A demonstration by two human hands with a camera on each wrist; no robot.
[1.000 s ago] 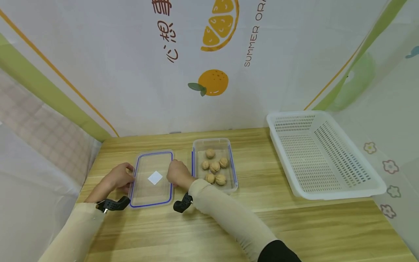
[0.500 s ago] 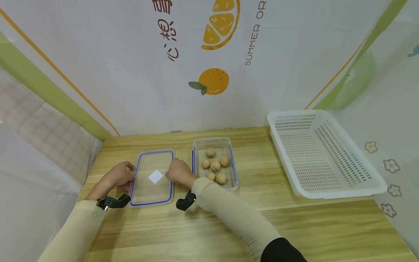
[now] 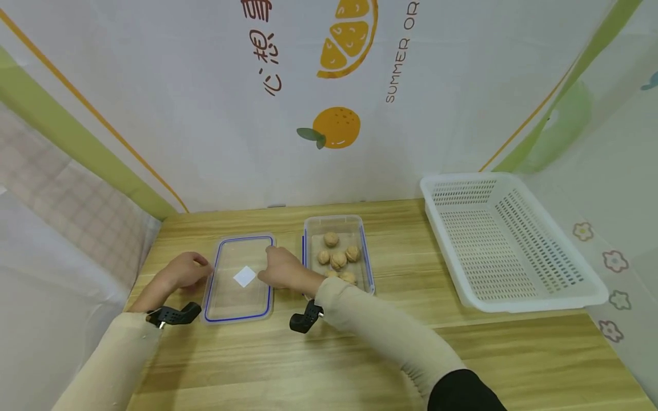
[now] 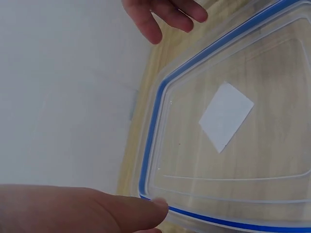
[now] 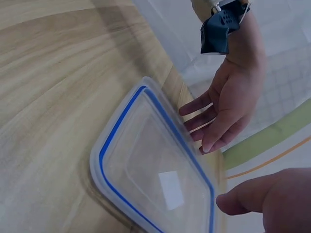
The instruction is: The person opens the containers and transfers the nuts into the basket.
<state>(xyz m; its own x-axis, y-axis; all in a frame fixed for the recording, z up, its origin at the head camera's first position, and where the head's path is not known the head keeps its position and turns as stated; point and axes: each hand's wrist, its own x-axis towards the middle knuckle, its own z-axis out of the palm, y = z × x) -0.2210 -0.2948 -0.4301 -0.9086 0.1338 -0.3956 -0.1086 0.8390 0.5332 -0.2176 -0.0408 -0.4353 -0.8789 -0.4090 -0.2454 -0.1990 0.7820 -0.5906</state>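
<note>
A clear plastic lid (image 3: pixel 228 302) with a blue seal lies flat on the wooden table, a white diamond-shaped label (image 3: pixel 244 276) near its middle. My left hand (image 3: pixel 186 270) is at the lid's left edge, fingers loosely bent and holding nothing; in the right wrist view its fingers (image 5: pixel 199 116) hang beside the rim. At the opposite edge is my right hand (image 3: pixel 283 268); the left wrist view shows its fingers (image 4: pixel 170 14) apart from the lid. Whether either thumb touches the rim I cannot tell. Right of the lid, a clear box (image 3: pixel 366 251) holds several walnuts (image 3: pixel 337 261), partly hidden by my right forearm.
A white perforated plastic basket (image 3: pixel 442 240) stands at the table's right side. Behind the table (image 3: pixel 231 365) hangs a white cloth (image 3: pixel 205 114) printed with oranges and lettering. More cloth hangs along the left and right sides.
Both hands have loosened from the lid's edges. My right hand has shifted slightly right with its fingers spreading, and my left has drawn a little away. The lid stays in place.
</note>
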